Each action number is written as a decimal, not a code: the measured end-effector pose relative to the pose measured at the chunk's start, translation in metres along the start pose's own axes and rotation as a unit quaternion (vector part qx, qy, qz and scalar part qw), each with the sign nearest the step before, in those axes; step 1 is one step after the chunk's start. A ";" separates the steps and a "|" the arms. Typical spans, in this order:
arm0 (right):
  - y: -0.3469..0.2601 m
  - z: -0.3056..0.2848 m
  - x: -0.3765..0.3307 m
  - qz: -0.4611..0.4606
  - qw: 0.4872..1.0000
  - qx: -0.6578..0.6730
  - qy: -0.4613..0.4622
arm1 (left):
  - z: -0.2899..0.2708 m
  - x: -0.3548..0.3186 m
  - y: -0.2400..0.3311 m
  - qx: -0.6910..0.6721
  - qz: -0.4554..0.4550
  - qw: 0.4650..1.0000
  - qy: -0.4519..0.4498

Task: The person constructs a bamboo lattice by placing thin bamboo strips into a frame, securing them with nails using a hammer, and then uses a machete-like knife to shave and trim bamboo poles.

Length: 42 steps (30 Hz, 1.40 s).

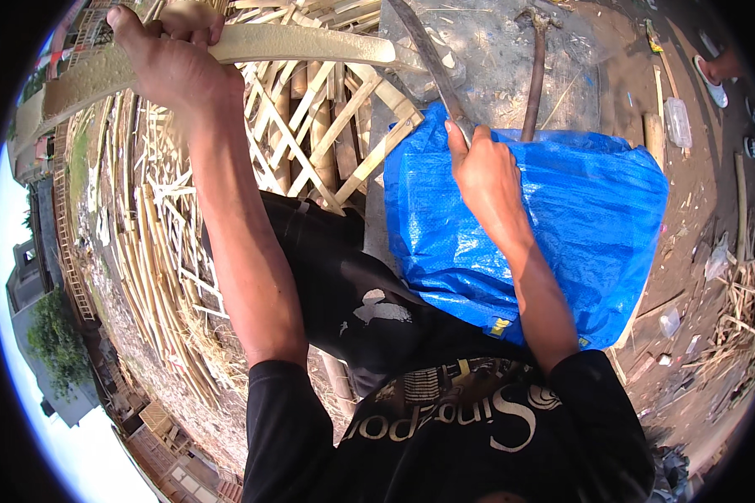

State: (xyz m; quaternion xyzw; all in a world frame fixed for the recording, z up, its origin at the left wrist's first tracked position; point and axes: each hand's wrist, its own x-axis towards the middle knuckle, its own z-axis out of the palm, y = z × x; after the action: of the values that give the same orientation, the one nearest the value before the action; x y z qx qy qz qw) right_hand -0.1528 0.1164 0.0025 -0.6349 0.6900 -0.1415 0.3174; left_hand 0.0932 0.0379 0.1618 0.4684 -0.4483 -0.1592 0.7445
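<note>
My left hand (pixel 180 67) is raised at the upper left, fingers wrapped round a wide, pale bamboo strip (pixel 302 44). The strip runs from the far left toward the middle, and its right end comes close to a dark blade; I cannot tell whether they touch. Closed on the handle of that long knife (pixel 432 59) is my right hand (pixel 488 180), with the blade pointing up and away. Under the right forearm a blue plastic tarp (pixel 587 218) covers my lap and the near part of a grey board.
A hammer-like tool with a wooden handle (pixel 535 84) lies on the grey board (pixel 495 75). Bamboo lattice (pixel 310 126) and heaped slats (pixel 155 277) fill the left side. A clear plastic container (pixel 678 121) and a person's sandalled foot (pixel 713 80) are at the right.
</note>
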 end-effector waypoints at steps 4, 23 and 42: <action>0.021 -0.008 0.011 -0.011 0.996 0.084 0.003 | 0.001 0.000 -0.005 -0.066 -0.027 0.997 0.016; -0.001 0.011 -0.016 -0.019 0.960 0.272 -0.062 | -0.004 0.007 -0.017 -0.021 -0.011 0.986 0.162; -0.003 -0.011 -0.019 -0.011 0.998 -0.056 0.015 | -0.005 0.011 -0.026 -0.023 -0.057 0.989 0.137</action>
State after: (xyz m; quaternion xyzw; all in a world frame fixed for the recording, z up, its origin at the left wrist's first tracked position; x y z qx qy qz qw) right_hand -0.1578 0.1318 0.0177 -0.6571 0.6945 -0.1155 0.2694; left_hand 0.1080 0.0202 0.1451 0.4935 -0.3111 -0.1465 0.7989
